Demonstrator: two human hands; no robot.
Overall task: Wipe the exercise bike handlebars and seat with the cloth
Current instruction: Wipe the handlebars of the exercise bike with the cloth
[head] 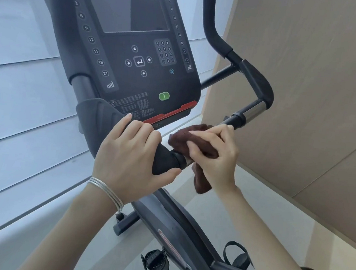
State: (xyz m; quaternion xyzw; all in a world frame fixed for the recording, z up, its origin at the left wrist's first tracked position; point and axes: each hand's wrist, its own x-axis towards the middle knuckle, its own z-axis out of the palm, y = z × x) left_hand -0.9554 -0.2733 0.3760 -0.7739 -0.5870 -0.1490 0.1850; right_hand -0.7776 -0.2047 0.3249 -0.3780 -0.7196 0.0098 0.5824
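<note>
Two hands on the exercise bike handlebars [248,111]: left hand [132,152] clamped round the black grip [166,158], right hand [212,151] pinching the brown cloth [191,140] against the bar. Best wrapped fully round, drawn along firmly. Seat unseen.

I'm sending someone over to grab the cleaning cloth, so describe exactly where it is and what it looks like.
Find the exercise bike's console, then drop to the handlebar below its red strip. The cloth is bunched over that bar under the right hand, just beyond the left hand. It is the only dark brown, fuzzy thing there.
</note>
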